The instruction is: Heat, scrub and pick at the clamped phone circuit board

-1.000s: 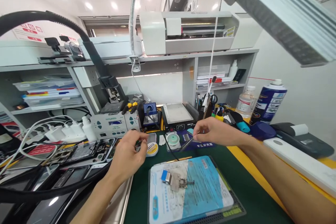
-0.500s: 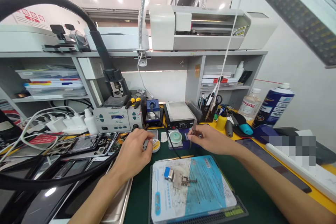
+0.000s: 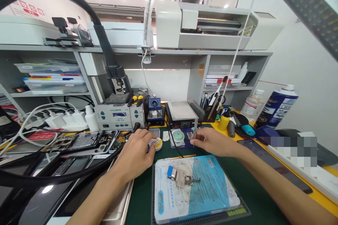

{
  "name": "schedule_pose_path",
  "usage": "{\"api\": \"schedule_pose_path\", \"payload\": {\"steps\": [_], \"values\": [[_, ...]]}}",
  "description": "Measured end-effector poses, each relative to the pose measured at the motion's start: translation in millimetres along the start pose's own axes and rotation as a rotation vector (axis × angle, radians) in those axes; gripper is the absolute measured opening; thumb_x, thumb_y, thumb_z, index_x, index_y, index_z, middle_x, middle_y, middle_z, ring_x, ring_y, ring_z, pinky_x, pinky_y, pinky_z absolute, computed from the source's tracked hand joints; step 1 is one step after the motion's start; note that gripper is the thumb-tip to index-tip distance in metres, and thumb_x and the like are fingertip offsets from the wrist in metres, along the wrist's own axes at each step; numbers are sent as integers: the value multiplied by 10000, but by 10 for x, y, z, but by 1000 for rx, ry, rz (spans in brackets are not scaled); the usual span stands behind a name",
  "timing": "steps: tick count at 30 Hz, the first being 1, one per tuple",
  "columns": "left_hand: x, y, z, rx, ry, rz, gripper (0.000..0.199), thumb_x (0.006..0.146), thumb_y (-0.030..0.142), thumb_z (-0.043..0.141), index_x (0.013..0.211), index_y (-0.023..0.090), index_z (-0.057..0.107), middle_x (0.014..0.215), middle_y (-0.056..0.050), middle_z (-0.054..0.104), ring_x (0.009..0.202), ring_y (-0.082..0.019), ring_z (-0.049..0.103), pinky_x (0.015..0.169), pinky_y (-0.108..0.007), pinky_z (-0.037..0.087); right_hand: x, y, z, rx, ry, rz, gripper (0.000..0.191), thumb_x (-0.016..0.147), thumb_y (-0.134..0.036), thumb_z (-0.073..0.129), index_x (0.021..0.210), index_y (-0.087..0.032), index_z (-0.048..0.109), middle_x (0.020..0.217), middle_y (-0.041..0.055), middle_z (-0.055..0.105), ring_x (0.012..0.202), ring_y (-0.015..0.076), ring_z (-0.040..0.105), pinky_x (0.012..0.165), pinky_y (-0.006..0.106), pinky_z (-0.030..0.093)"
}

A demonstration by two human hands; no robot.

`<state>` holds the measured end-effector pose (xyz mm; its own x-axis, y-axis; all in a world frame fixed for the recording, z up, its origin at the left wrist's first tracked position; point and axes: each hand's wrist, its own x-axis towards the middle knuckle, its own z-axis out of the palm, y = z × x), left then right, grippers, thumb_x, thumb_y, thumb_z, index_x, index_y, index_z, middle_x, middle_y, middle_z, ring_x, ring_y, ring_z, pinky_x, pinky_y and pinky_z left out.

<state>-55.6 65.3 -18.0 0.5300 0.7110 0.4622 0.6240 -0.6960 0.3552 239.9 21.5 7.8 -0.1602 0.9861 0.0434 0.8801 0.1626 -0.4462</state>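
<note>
My left hand (image 3: 139, 149) is closed around a small perforated grey metal piece (image 3: 153, 142), beside a round white-and-yellow tin (image 3: 158, 144). Thumb and fingers of my right hand (image 3: 208, 140) pinch upright metal tweezers (image 3: 195, 130), near a round green spool (image 3: 177, 136). Between my forearms lies a blue-and-white pad (image 3: 211, 182). On it rest a blue-tipped flex connector (image 3: 172, 172) and a small metal part (image 3: 191, 180); neither hand touches them.
Phones and opened phone boards (image 3: 87, 142) fill the left side under a black hose. A grey station (image 3: 118, 116) and a hot plate (image 3: 181, 112) stand behind. At right are a spray can (image 3: 277, 105), a bottle (image 3: 252, 105) and a dark phone (image 3: 274, 165).
The view has shifted slightly. The grey piece in my left hand shows more, and the tweezers in my right hand have turned a little, showing their perforated side.
</note>
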Motion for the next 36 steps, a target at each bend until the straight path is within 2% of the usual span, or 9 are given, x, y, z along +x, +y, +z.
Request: {"api": "schedule_pose_path", "payload": {"steps": [4,7,9,12,14,21,26,30,36], "values": [[-17,99,-91,-86,15,20,255,947,306,464,984,195,690,998,-100,700,956,-284,632,845,-444,536,-24,-52,-41,42,-1,5,286,942,-388,605,766,-167,652,773,76,702,701,219,629,626,320,446],[-74,251,-181,-181,-37,70,172,920,309,510,937,234,663,929,-41,694,851,-223,652,729,-341,545,-83,-169,-92,366,47,15,293,968,-408,595,871,-147,685,828,91,739,744,210,683,614,289,508],[-125,375,-217,-259,-120,108,141,892,310,569,984,254,659,980,-34,693,899,-234,662,802,-364,561,-150,-279,-122,490,60,28,318,963,-451,614,913,-147,692,760,61,723,604,163,637,536,262,495],[-190,536,-205,-250,-303,158,272,808,287,683,1078,289,652,1096,-33,675,1022,-259,651,873,-383,578,-273,-442,-140,582,54,46,326,941,-466,648,869,-149,677,636,30,697,450,116,553,450,234,438],[-213,596,-163,-222,-329,179,321,772,278,709,1088,279,656,1084,-51,669,1010,-279,652,872,-407,585,-349,-511,-120,647,16,55,348,927,-494,658,838,-158,660,576,15,671,411,110,531,424,227,416],[-223,583,-52,-170,-321,207,175,823,271,672,998,274,676,990,-70,645,947,-283,635,805,-419,581,-447,-457,167,852,-128,150,413,889,-597,682,845,-199,580,474,-49,577,310,78,390,332,190,298],[-242,560,21,-138,-278,209,104,835,312,697,921,270,655,977,-59,636,961,-284,624,780,-429,585,-511,-445,270,853,-69,135,409,931,-610,638,868,-214,558,478,-53,544,337,79,369,336,196,259],[-258,542,84,-119,-229,260,125,787,288,731,835,260,619,913,-61,637,884,-282,635,733,-433,585,-622,-432,294,824,11,98,361,965,-550,631,840,-220,555,535,-47,504,416,101,423,397,229,315],[-292,470,172,-121,-193,297,171,777,305,730,928,293,650,935,-63,647,881,-295,621,712,-444,562,-734,-364,350,718,64,58,312,996,-514,599,875,-227,617,739,5,538,531,138,502,499,293,425]]}}
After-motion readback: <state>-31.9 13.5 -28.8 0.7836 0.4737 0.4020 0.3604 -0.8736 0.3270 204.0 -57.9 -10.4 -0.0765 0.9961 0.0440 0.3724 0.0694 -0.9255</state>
